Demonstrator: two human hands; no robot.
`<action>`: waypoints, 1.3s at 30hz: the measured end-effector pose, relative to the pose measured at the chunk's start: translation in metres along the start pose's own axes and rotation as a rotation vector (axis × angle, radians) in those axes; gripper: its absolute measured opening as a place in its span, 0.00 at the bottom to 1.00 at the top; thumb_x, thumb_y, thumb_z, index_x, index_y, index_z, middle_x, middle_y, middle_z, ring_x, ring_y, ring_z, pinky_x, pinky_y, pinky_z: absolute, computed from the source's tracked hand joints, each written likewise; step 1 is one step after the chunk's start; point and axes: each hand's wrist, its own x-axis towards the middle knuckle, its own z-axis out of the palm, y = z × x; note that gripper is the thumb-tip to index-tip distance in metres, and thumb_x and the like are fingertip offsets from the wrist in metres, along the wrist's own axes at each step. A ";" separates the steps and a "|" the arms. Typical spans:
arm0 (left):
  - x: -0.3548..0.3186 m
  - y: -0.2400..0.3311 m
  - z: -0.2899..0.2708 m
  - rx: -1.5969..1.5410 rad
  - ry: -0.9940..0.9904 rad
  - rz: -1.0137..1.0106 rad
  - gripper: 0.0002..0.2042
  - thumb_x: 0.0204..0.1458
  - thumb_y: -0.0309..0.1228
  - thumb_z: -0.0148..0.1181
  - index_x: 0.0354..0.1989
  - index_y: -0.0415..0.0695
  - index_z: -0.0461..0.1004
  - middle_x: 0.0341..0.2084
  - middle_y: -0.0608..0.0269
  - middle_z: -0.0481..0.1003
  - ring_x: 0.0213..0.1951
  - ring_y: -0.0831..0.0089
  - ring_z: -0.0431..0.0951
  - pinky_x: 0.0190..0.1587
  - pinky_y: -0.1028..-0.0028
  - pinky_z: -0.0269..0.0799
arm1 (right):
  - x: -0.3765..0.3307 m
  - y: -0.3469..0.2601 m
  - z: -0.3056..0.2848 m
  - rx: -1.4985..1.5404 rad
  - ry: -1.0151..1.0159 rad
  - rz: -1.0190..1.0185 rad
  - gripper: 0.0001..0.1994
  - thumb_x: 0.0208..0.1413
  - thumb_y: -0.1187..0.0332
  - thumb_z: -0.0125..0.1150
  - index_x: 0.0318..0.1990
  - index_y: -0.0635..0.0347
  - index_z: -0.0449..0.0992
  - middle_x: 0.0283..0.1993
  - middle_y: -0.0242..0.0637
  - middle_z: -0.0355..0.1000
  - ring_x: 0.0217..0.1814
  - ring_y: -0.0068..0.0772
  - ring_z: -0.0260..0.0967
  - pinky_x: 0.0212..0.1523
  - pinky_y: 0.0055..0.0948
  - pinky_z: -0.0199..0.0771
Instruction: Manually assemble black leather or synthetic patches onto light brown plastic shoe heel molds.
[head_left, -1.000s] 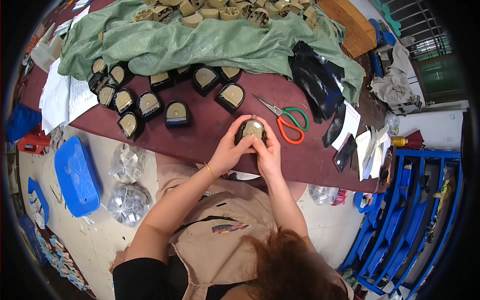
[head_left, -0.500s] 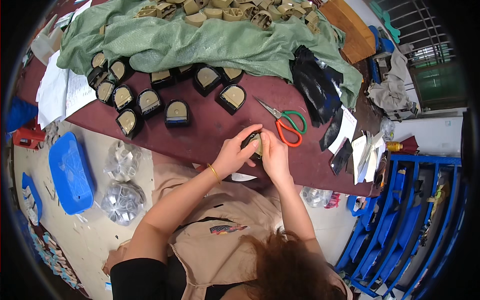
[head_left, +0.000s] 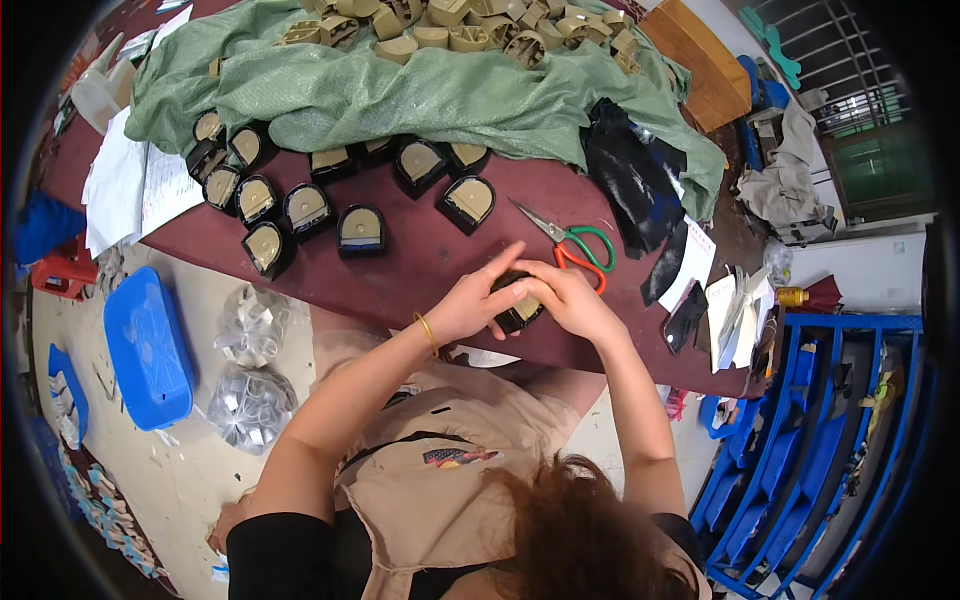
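Note:
Near the front edge of the dark red table, a shoe heel with a black covering and a tan face is held between my two hands. My left hand grips it from the left, thumb across its top. From the right, my right hand wraps over its far side, fingers curled and partly hiding it. Just beyond the right hand lie open-bladed scissors with green and orange handles. Several black-covered heels with tan faces stand on the table to the left and farther back.
A green woven sack spreads across the back, with bare tan heels heaped on it. Black material pieces lie at right, near a phone and papers. A blue basin and blue rack flank the table.
My right hand has turned and moved over the heel's far side, its elbow swinging outward. The heel's tan face now shows more toward me. The whole view has shifted slightly.

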 end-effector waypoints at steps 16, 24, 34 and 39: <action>0.044 0.065 -0.039 1.212 -0.167 0.170 0.08 0.38 0.23 0.58 0.29 0.37 0.77 0.24 0.50 0.74 0.28 0.53 0.77 0.31 0.64 0.72 | -0.011 0.009 0.069 0.160 0.496 0.058 0.37 0.39 0.62 0.73 0.60 0.56 0.66 0.65 0.47 0.60 0.66 0.49 0.56 0.67 0.44 0.49; -0.006 -0.004 -0.016 0.740 0.304 0.295 0.20 0.41 0.20 0.59 0.47 0.38 0.70 0.40 0.54 0.69 0.41 0.63 0.74 0.43 0.70 0.72 | -0.012 0.005 0.066 0.121 0.484 0.078 0.37 0.38 0.62 0.74 0.60 0.58 0.66 0.64 0.48 0.61 0.65 0.49 0.58 0.66 0.43 0.52; -0.010 -0.009 -0.009 0.952 0.276 0.349 0.38 0.38 0.36 0.71 0.59 0.41 0.60 0.55 0.53 0.64 0.58 0.55 0.61 0.59 0.60 0.58 | 0.038 -0.022 -0.026 -0.197 0.014 -0.239 0.11 0.45 0.72 0.61 0.39 0.63 0.77 0.37 0.45 0.73 0.44 0.45 0.72 0.41 0.40 0.73; -0.017 -0.005 -0.008 0.950 0.313 0.365 0.34 0.38 0.33 0.70 0.56 0.41 0.62 0.53 0.54 0.65 0.57 0.56 0.63 0.57 0.60 0.60 | 0.030 0.021 -0.008 -0.336 -0.006 -0.220 0.06 0.42 0.80 0.55 0.31 0.63 0.72 0.33 0.45 0.71 0.30 0.47 0.72 0.32 0.40 0.73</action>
